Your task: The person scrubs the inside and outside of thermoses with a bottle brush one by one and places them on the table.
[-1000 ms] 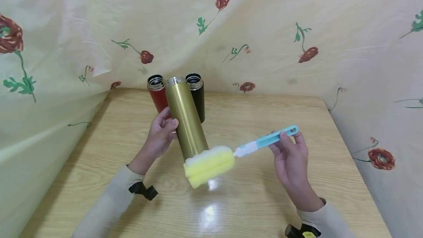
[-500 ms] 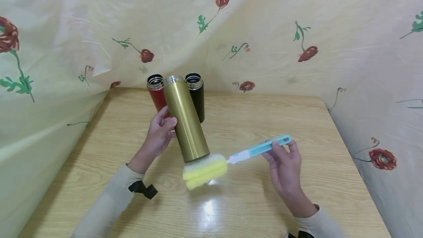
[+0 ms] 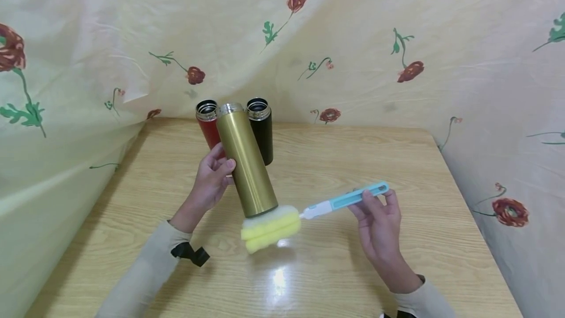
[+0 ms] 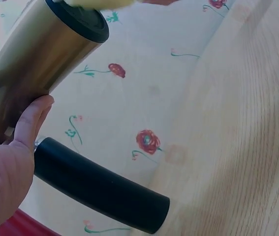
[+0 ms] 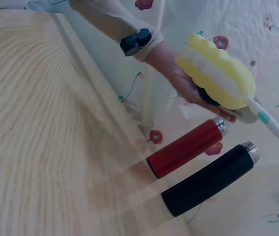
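The person's left hand (image 3: 212, 178) gripped a tall gold cylindrical metal bottle (image 3: 247, 163) around its side, the thumb lying across the front. The bottle was held above the table and tilted, its bare silvery neck pointing away from the person and its dark-rimmed base towards them. The right hand (image 3: 381, 227) pinched a blue-and-white plastic-handled brush with a yellow-and-white sponge head (image 3: 271, 229) near the end of its handle, thumb on one side and fingers on the other. The sponge head lay right at the bottle's base (whether it was pressing there or only just beside it, I cannot tell).

Behind the gold bottle, a red cylindrical bottle with a silvery neck (image 3: 209, 129) and a black cylindrical bottle with a silvery neck (image 3: 263, 134) stood upright on the pale wood-grain table (image 3: 397, 151), both uncapped and partly hidden in the head view. A cream cloth printed with red flowers (image 3: 353, 13) hung behind the table and down both sides. Pale long sleeves (image 3: 145, 269) covered both forearms, with a black strapped device (image 3: 190, 253) at the left wrist.
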`<state>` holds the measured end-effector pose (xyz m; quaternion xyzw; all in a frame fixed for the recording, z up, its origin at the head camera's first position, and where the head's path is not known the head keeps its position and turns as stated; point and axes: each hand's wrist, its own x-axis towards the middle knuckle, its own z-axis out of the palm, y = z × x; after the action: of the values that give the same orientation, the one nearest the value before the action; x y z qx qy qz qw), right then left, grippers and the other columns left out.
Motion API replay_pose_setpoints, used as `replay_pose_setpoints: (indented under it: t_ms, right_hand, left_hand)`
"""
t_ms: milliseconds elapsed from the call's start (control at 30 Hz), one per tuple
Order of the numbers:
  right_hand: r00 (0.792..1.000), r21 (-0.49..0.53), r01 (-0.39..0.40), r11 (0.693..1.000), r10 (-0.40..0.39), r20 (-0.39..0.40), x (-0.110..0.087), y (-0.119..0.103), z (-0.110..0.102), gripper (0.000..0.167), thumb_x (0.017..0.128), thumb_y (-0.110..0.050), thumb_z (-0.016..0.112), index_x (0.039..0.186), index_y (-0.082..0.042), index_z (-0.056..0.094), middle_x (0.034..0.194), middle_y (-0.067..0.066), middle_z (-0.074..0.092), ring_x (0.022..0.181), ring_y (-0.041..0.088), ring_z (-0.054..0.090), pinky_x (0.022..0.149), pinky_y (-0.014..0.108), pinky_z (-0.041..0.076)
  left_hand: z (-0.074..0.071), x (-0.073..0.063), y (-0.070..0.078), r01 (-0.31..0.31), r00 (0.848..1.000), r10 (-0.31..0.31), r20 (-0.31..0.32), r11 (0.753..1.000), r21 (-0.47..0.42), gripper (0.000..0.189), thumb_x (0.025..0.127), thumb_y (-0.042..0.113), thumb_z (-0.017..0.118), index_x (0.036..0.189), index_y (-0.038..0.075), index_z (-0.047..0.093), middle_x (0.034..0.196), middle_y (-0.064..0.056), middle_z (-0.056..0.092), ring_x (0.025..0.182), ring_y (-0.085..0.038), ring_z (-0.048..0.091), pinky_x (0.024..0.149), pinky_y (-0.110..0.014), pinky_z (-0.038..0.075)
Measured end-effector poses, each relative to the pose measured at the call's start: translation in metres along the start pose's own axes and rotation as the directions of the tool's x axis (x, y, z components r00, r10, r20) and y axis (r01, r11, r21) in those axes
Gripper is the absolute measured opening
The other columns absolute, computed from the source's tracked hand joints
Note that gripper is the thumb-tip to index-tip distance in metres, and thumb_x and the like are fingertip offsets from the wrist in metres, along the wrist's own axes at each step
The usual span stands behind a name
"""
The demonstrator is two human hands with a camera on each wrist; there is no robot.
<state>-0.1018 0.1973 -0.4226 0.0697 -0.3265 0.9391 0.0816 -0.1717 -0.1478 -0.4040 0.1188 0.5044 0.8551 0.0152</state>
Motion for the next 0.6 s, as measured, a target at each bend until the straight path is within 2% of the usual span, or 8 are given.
replay_pose_setpoints:
  t_ms: [133, 300, 533, 600]
  right_hand:
    - [1.000, 0.014, 0.026, 1.000, -0.026, 0.009, 0.000, -0.004, 0.006, 0.018, 0.103, 0.012, 0.041, 0.114, 0.001, 0.050, 0.099, 0.017, 0.071, 0.094, 0.028, 0.076, 0.086, 0.036, 0.059]
    - [0.997, -0.075, 0.053, 0.996, -0.057, -0.047, 0.003, -0.008, 0.013, 0.017, 0.103, 0.011, 0.045, 0.111, -0.003, 0.053, 0.095, 0.014, 0.071, 0.090, 0.024, 0.076, 0.082, 0.035, 0.059]
    - [0.998, -0.062, 0.041, 0.997, -0.043, -0.045, 0.007, -0.002, 0.009, 0.016, 0.102, 0.012, 0.047, 0.112, 0.000, 0.051, 0.096, 0.016, 0.072, 0.090, 0.026, 0.076, 0.082, 0.036, 0.060]
    - [0.998, -0.085, 0.022, 0.996, -0.028, -0.063, 0.007, 0.001, 0.007, 0.015, 0.102, 0.010, 0.049, 0.113, 0.001, 0.050, 0.096, 0.016, 0.072, 0.090, 0.026, 0.076, 0.082, 0.036, 0.060]
  left_hand:
    - [-0.001, 0.000, 0.000, -0.012, 1.000, 0.012, 0.001, 1.000, 0.000, 0.051, 0.094, 0.008, 0.067, 0.142, 0.009, 0.050, 0.105, -0.004, 0.072, 0.089, -0.017, 0.073, 0.068, -0.034, 0.063]
    - [-0.001, 0.002, 0.002, -0.016, 1.000, 0.016, 0.001, 1.000, -0.004, 0.052, 0.094, 0.010, 0.069, 0.142, 0.009, 0.050, 0.106, -0.004, 0.071, 0.090, -0.017, 0.073, 0.068, -0.034, 0.063]
    - [-0.001, 0.005, 0.004, -0.009, 1.000, 0.009, 0.001, 1.000, -0.008, 0.055, 0.093, 0.008, 0.068, 0.144, 0.008, 0.048, 0.107, -0.005, 0.072, 0.090, -0.016, 0.072, 0.068, -0.032, 0.063]
    - [-0.001, 0.006, 0.005, -0.004, 1.000, 0.004, 0.001, 1.000, -0.006, 0.056, 0.092, 0.008, 0.069, 0.144, 0.008, 0.048, 0.106, -0.005, 0.072, 0.090, -0.016, 0.072, 0.068, -0.031, 0.063]
